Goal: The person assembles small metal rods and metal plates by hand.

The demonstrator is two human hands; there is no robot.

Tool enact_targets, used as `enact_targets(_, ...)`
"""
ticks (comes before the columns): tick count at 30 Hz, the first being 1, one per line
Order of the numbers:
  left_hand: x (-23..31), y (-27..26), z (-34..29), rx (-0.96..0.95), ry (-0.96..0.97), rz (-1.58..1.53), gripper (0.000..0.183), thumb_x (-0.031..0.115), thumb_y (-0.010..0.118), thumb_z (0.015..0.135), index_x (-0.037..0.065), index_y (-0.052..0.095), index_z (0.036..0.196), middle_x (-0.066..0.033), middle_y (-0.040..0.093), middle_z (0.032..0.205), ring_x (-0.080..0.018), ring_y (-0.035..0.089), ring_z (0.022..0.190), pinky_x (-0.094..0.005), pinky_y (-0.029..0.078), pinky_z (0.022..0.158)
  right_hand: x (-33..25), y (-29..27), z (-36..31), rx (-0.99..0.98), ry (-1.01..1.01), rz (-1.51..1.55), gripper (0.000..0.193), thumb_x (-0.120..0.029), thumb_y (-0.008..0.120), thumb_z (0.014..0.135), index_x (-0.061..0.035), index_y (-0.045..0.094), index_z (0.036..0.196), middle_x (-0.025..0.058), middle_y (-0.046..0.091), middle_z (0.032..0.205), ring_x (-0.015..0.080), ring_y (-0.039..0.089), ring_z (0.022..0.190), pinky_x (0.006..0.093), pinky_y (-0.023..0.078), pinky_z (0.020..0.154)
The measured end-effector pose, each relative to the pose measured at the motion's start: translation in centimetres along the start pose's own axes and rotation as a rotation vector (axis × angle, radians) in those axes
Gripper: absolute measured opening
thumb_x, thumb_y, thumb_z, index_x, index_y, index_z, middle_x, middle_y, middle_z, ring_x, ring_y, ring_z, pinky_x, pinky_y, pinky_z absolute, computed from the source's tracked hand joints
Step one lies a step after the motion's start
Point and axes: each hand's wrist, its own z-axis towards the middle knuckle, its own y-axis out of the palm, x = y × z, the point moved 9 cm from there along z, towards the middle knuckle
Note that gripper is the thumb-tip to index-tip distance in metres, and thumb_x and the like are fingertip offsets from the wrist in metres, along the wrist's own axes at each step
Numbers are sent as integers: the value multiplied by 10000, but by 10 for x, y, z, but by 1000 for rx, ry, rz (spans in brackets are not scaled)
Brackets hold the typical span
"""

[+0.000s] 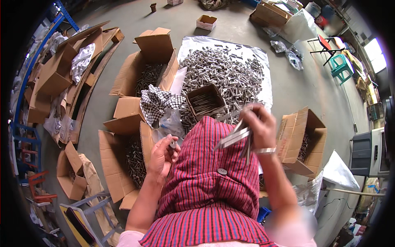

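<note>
My left hand is closed on a short metal piece with a round end, held over the left side of the striped cloth on my lap. My right hand grips several long, slim metal pieces that fan out downward to the left, blurred by motion. Past my knees, a large heap of short metal pieces covers a white sheet. In the near part of that heap stands a small open box with slim metal pieces inside.
Cardboard boxes holding metal pieces stand on the left, nearer left and right. A checked cloth drapes between the left boxes. Farther off are a small box, a green stool and a pallet.
</note>
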Motion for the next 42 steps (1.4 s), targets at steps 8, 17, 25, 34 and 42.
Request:
enact_targets(8, -49, 50, -121, -144, 36, 23, 258, 277, 558, 888, 22, 581, 920, -67, 601, 684, -93, 520, 503, -210, 383, 430, 33, -43, -223, 199, 112, 139, 86, -56, 603, 844, -4, 564, 900, 11, 571, 722, 53, 526, 609, 183, 422, 545)
enact_targets(17, -90, 101, -207, -220, 39, 75, 253, 281, 557, 889, 30, 583, 913, -75, 606, 688, -100, 529, 504, -205, 400, 429, -23, -98, -317, 36, -65, -198, 89, -21, 608, 834, -2, 562, 907, 27, 603, 777, 51, 543, 691, 186, 429, 615)
enact_targets(25, -83, 113, -240, -322, 10, 92, 471, 484, 500, 864, 24, 600, 889, -57, 588, 621, -83, 479, 443, -189, 363, 403, -101, -92, -342, -42, -440, -654, 145, 39, 661, 718, -12, 594, 836, 62, 638, 798, 186, 592, 787, 283, 463, 708)
enact_targets(34, -68, 163, -270, -440, -11, 73, 510, 510, 478, 855, 16, 597, 907, -30, 567, 600, -74, 484, 444, -178, 326, 380, -144, -72, -320, 43, -363, 90, 131, 70, 564, 827, 31, 507, 938, 120, 613, 854, 170, 627, 799, 258, 508, 712)
enact_targets(42, -72, 167, -263, -395, -36, 103, 474, 471, 489, 869, 10, 587, 917, -34, 570, 607, -84, 533, 482, -175, 368, 398, -142, -78, -309, 47, -341, 17, 145, 80, 564, 814, 25, 514, 938, 126, 619, 859, 179, 624, 815, 275, 502, 743)
